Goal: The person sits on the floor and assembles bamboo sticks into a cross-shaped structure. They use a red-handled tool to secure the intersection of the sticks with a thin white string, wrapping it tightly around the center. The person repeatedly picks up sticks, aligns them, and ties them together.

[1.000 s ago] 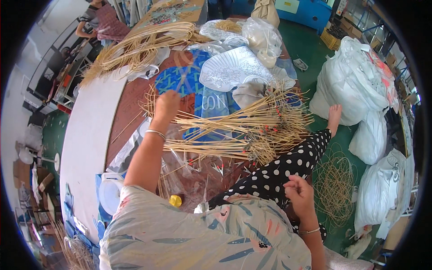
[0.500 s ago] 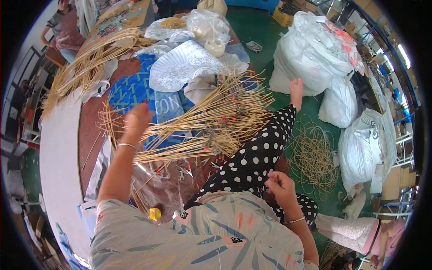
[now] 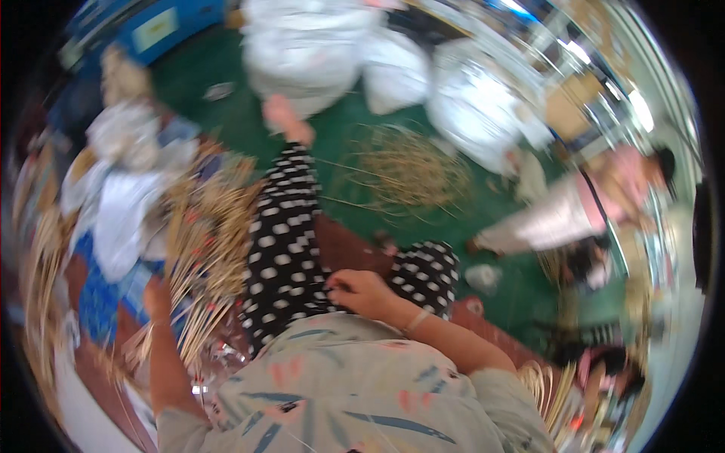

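fingers, right hand (image 3: 364, 293): loosely curled, slightly parted, bare
fingers, left hand (image 3: 156, 298): blurred, cannot tell opening or hold
sticks (image 3: 215, 253): thin, straw-coloured, heaped crisscross

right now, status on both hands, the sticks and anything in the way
Left hand blurred beside thin tan sticks, hold unclear. Right hand loosely curled, no stick visible there. Polka-dot trouser leg between right hand and sticks.
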Tool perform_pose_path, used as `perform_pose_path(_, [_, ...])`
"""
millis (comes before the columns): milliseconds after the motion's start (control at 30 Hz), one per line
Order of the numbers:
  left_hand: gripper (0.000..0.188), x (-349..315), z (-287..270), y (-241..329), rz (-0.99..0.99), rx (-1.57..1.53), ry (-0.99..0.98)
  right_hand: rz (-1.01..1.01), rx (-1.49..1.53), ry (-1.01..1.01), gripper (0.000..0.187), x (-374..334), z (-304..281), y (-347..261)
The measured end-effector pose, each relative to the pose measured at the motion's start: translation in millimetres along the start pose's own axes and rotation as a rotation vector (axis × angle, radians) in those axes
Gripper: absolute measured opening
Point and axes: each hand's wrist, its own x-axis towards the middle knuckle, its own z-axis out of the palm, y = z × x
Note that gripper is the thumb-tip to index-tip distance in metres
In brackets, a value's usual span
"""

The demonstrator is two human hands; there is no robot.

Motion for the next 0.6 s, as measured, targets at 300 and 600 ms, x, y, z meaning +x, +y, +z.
perform_pose_path(300, [0.021,45.0,11.6,-74.8,0.235,-0.087,0.088,0.000,-0.045,0.081,0.026,-21.0,3.3,27.9])
perform_pose_path(600, [0.027,1.0,40.7,-17.2,0.413,0.131,0.193,0.122,0.065,0.109,0.024,-45.0,-11.8,31.0])
